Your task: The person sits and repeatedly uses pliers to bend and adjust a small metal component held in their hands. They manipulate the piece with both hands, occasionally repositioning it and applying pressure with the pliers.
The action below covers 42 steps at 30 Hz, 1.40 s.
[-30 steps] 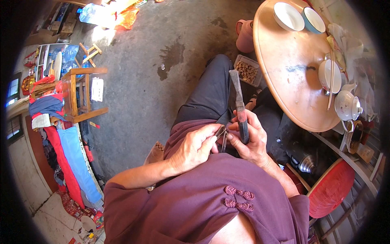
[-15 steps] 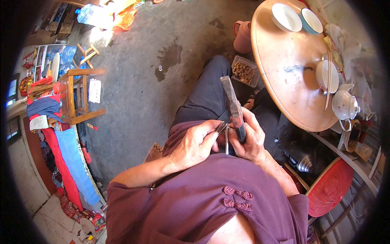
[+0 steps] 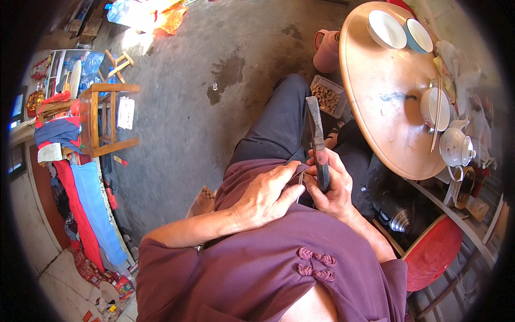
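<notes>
My right hand (image 3: 335, 185) is wrapped round a hand tool (image 3: 317, 140) with a flat metal blade and a red and black handle. Its blade points up and away from me, over my dark trousers. Close beside it, my left hand (image 3: 264, 194) has its fingers and thumb drawn toward each other in front of my belly. Between the two hands shows a thin metallic strip (image 3: 300, 180); the left fingers hide much of it, so its kind is unclear. Beyond my knee, a clear plastic box (image 3: 342, 102) holds shelled-looking tan nuts or pods.
At the right stands a round wooden table (image 3: 375, 121) with bowls (image 3: 387, 29), chopsticks (image 3: 437, 115) and a white teapot (image 3: 456, 145). A pink jug (image 3: 326, 52) is on the floor beside it. A red round lid (image 3: 435, 255) lies lower right. A wooden stool (image 3: 102, 121) is at left.
My left hand has turned more back-side up, its fingers now covering more of the thin metallic strip. The tool in my right hand stands slightly more upright. The whole view has shifted a little.
</notes>
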Tool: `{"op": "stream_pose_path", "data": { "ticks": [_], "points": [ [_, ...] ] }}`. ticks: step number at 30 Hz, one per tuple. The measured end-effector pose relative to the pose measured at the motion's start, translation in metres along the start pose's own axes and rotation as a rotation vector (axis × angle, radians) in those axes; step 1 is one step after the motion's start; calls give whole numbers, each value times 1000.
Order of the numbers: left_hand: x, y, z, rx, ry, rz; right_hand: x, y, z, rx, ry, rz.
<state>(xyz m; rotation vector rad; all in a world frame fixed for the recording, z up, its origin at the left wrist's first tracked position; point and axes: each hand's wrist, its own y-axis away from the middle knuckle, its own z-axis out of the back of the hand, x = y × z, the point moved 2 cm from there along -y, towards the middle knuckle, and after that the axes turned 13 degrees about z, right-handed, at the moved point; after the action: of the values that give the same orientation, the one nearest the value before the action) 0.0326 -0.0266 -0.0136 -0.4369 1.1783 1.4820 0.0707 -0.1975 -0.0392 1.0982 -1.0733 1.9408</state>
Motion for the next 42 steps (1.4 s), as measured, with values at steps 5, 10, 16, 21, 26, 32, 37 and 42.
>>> {"op": "stream_pose_path", "data": {
  "ticks": [5, 10, 16, 21, 26, 32, 37, 42],
  "points": [
    [-19, -3, 10, 149, 22, 180, 1, 1, -1, -7, 27, -15],
    [-18, -5, 10, 135, -9, 161, 0, 2, -1, -7, 53, 9],
    [-14, -5, 6, -35, -140, -99, 3, 5, 0, -36, 116, 57],
    [-10, -3, 11, -1, -49, -96, 5, 5, 2, -12, 83, 76],
    [-11, -2, 14, 7, -59, -100, 7, 3, 2, 0, 68, 79],
    [-8, 0, 14, 25, -41, -70, 10, 3, 1, 10, 70, 73],
    [-4, 0, 10, 27, -20, -49, 9, 2, -1, 15, 101, 63],
    [-7, 1, 5, 4, -117, -92, 6, 4, -1, -23, 108, 86]
  ]
}}
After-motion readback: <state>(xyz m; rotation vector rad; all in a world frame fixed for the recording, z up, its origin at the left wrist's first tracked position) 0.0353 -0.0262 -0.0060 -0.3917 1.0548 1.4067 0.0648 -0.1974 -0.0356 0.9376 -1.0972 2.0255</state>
